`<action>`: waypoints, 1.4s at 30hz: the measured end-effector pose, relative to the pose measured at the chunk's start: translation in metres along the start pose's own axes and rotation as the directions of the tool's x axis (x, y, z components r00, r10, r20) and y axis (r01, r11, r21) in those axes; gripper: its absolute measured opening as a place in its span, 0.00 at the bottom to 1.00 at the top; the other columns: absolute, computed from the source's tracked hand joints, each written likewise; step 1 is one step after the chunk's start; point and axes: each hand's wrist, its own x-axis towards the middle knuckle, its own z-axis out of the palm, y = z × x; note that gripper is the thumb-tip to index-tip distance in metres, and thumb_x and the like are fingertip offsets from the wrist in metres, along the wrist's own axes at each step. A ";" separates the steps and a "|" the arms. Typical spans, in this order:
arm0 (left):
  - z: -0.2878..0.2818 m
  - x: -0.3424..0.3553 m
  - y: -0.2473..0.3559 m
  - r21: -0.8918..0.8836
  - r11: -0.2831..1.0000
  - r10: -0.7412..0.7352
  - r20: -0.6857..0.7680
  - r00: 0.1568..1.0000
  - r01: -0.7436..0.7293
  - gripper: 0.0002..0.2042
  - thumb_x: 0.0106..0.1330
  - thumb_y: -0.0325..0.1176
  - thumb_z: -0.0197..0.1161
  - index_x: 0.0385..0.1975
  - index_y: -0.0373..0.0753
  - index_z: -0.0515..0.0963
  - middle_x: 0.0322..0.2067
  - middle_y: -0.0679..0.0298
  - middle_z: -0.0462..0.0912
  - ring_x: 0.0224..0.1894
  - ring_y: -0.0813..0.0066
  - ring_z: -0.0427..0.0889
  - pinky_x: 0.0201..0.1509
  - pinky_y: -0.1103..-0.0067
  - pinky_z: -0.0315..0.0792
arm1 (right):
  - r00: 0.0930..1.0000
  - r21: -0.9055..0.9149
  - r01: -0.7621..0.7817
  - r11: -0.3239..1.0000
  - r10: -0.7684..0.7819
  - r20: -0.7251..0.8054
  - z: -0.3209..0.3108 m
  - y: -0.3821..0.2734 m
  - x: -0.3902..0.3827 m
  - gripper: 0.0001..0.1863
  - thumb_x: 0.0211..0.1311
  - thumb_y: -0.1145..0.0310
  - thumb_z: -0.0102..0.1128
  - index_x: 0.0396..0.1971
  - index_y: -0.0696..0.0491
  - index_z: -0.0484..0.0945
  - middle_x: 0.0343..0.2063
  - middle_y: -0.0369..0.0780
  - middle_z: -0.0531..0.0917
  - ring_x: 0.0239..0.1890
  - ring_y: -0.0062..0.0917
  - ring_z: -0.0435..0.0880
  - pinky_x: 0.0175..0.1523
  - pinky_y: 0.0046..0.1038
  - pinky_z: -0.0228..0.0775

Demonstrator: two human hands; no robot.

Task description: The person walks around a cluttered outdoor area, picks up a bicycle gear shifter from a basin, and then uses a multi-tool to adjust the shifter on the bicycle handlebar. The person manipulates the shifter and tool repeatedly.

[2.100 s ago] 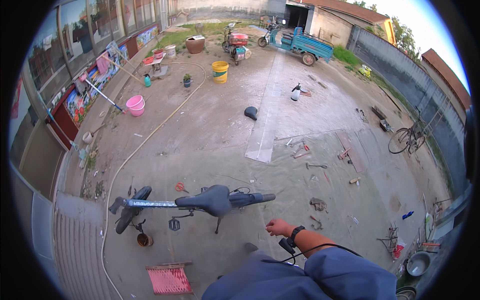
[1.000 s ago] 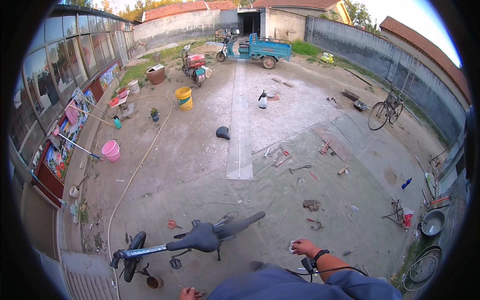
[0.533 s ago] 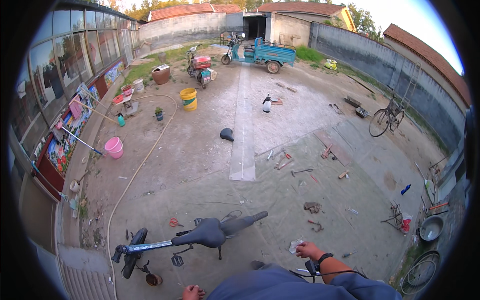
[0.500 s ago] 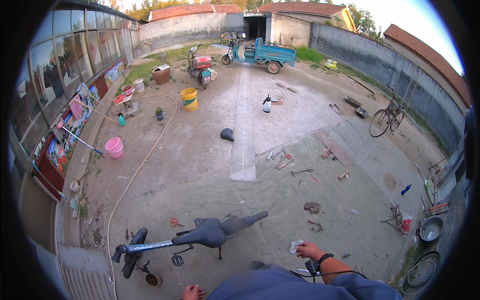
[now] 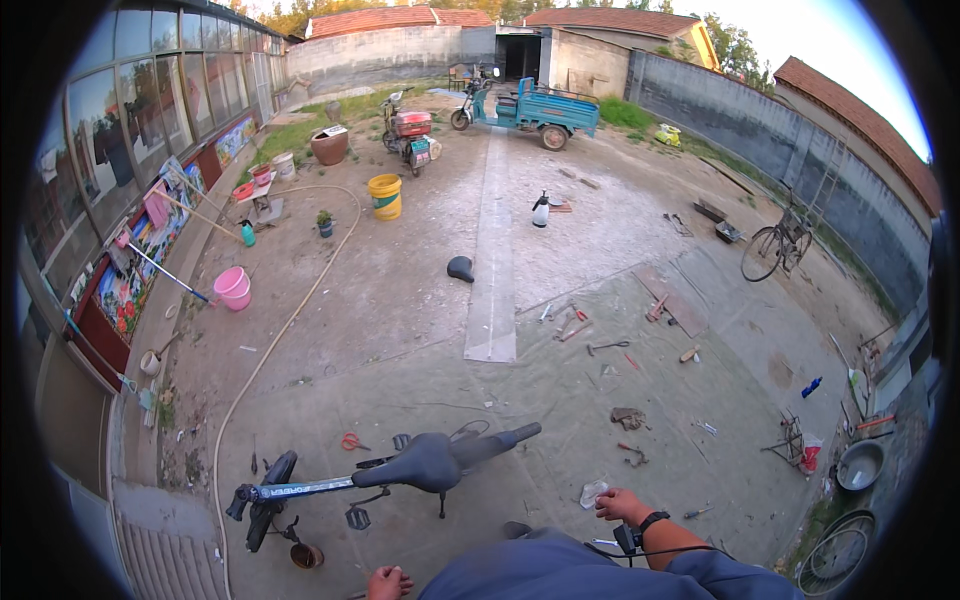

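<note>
At the lower edge, my right hand [image 5: 622, 506] reaches forward with its fingers curled together. A crumpled piece of clear plastic [image 5: 591, 492] shows right at its fingertips; whether they grip it or it lies on the ground behind them, I cannot tell. My left hand [image 5: 389, 583] hangs lower left, fingers loosely bent and slightly apart, with nothing seen in it. Ahead of that hand is a small bicycle with a black saddle [image 5: 428, 462], a blue-and-white frame tube [image 5: 305, 489] and pedals. A brown can [image 5: 307, 556] stands beside it.
On the ground sheet lie red-handled scissors [image 5: 352, 441], pliers, a hammer [image 5: 657, 307], a dark rag [image 5: 627, 418] and a screwdriver [image 5: 699, 512]. A loose black saddle [image 5: 460, 268], a yellow bucket [image 5: 384, 197], a hose [image 5: 262, 370], an old bicycle [image 5: 776, 245] and a blue three-wheeler [image 5: 555, 110] stand farther out.
The whole view has shifted slightly to the right and down. My right hand shows slightly farther right, its fingers still near the clear plastic. My left hand looks much the same.
</note>
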 end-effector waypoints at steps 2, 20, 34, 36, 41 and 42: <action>-0.004 0.009 -0.022 0.140 0.979 0.150 0.022 0.988 -0.152 0.10 0.66 0.37 0.57 0.28 0.40 0.81 0.29 0.56 0.83 0.37 0.55 0.79 0.45 0.61 0.72 | 1.000 0.007 0.001 1.000 -0.001 0.009 0.002 -0.003 0.000 0.18 0.67 0.62 0.62 0.50 0.57 0.81 0.38 0.41 0.86 0.36 0.27 0.89 0.36 0.26 0.77; -0.004 0.020 -0.071 0.191 0.955 0.229 0.020 0.973 -0.229 0.09 0.63 0.36 0.62 0.38 0.40 0.83 0.40 0.52 0.83 0.47 0.49 0.79 0.52 0.57 0.71 | 0.999 -0.034 -0.018 0.999 0.019 0.027 0.020 -0.028 -0.003 0.18 0.66 0.63 0.62 0.50 0.58 0.80 0.39 0.41 0.86 0.36 0.27 0.89 0.35 0.25 0.78; -0.005 0.021 -0.076 0.244 0.945 0.209 0.056 0.976 -0.217 0.08 0.63 0.34 0.60 0.36 0.40 0.82 0.40 0.51 0.82 0.48 0.50 0.77 0.51 0.59 0.72 | 1.000 -0.061 -0.008 0.998 0.010 0.027 0.020 -0.027 -0.009 0.18 0.67 0.62 0.61 0.51 0.57 0.81 0.39 0.41 0.86 0.37 0.27 0.89 0.35 0.26 0.78; -0.005 0.017 -0.069 0.235 0.951 0.192 0.052 0.980 -0.199 0.08 0.63 0.35 0.60 0.37 0.40 0.82 0.40 0.52 0.82 0.48 0.50 0.77 0.51 0.58 0.72 | 1.000 -0.063 -0.002 0.998 0.003 0.029 0.020 -0.026 -0.010 0.18 0.67 0.62 0.61 0.51 0.57 0.81 0.39 0.41 0.86 0.37 0.27 0.89 0.36 0.26 0.78; -0.007 0.009 -0.041 0.079 0.997 0.007 0.003 1.000 -0.007 0.09 0.63 0.34 0.60 0.37 0.39 0.83 0.39 0.53 0.83 0.49 0.52 0.78 0.52 0.60 0.72 | 1.000 -0.066 -0.010 0.998 0.012 0.024 0.021 -0.022 -0.013 0.19 0.67 0.62 0.61 0.51 0.57 0.80 0.40 0.40 0.86 0.38 0.27 0.89 0.37 0.26 0.78; -0.005 0.010 -0.039 -0.104 0.981 -0.168 -0.018 0.986 0.165 0.09 0.63 0.34 0.60 0.37 0.39 0.83 0.39 0.54 0.84 0.49 0.52 0.78 0.53 0.60 0.71 | 0.999 -0.070 -0.004 0.998 0.007 0.032 0.020 -0.021 -0.013 0.19 0.67 0.62 0.61 0.52 0.57 0.80 0.40 0.40 0.86 0.38 0.27 0.89 0.37 0.26 0.78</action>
